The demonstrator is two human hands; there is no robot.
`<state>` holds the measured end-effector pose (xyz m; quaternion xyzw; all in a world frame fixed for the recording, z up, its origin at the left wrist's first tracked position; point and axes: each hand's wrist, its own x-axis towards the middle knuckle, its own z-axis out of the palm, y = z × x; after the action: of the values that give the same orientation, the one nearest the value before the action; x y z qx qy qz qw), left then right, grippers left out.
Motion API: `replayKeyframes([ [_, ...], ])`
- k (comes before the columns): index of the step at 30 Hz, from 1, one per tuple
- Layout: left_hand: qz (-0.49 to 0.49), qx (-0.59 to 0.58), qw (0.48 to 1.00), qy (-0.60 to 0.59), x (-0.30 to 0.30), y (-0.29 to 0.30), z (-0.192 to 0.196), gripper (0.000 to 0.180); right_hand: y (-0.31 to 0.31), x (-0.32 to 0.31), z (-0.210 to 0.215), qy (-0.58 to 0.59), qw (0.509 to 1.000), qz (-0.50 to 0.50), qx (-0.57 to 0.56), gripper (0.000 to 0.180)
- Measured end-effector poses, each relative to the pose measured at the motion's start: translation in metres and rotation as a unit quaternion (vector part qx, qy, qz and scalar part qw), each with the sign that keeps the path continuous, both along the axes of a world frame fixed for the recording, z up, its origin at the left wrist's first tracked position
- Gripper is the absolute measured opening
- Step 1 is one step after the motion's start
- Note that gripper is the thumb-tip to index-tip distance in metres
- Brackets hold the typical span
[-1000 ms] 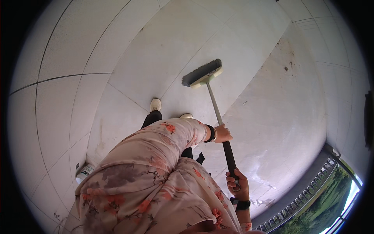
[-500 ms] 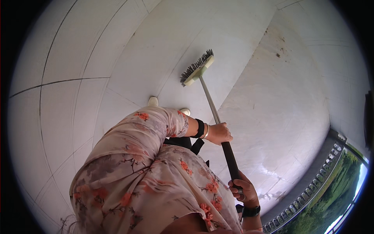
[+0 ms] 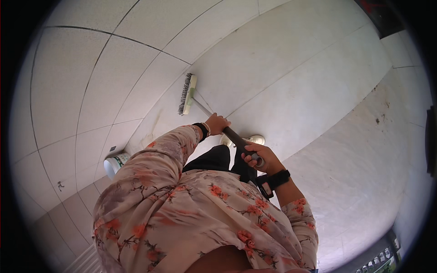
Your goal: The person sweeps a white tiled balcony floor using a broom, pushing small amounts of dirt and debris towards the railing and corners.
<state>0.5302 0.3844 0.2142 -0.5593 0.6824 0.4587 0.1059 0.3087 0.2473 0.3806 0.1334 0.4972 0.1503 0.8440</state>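
"What's the biggest thing you see?"

"From my seat far away, I see a big pale floor (image 3: 291, 95). A tiled wall (image 3: 100, 91) is on the left."

"Where's the broom (image 3: 201, 106)?"

"It slants in front of the person. Its brush head (image 3: 193, 93) is near the bottom of the wall, and the dark bristles (image 3: 184, 96) face that way. I can't tell if they touch the floor."

"What's smaller?"

"A white bucket (image 3: 115, 164) by the wall, then two pale shoes (image 3: 256, 139)."

"And the hands?"

"The left hand (image 3: 217, 123) is wrapped round the handle (image 3: 233, 138), nearer the brush. The right hand (image 3: 266, 159) holds it tight by the end. Each wears a black band (image 3: 278, 179)."
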Motion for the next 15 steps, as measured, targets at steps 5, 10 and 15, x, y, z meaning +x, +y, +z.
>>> replayKeyframes([
  [5,0.062,0.023,0.992,0.11,-0.106,0.011,0.035,0.017,0.0,-0.091,0.054,0.062,0.998,0.025,0.012,0.043],
  [10,-0.025,-0.079,0.962,0.261,-0.216,-0.061,0.116,0.01,-0.021,-0.123,0.204,0.223,0.966,0.11,-0.077,0.041],
  [15,-0.065,-0.171,0.933,0.309,-0.265,-0.101,0.13,0.005,-0.005,-0.135,0.245,0.254,0.947,0.126,-0.149,0.04],
])
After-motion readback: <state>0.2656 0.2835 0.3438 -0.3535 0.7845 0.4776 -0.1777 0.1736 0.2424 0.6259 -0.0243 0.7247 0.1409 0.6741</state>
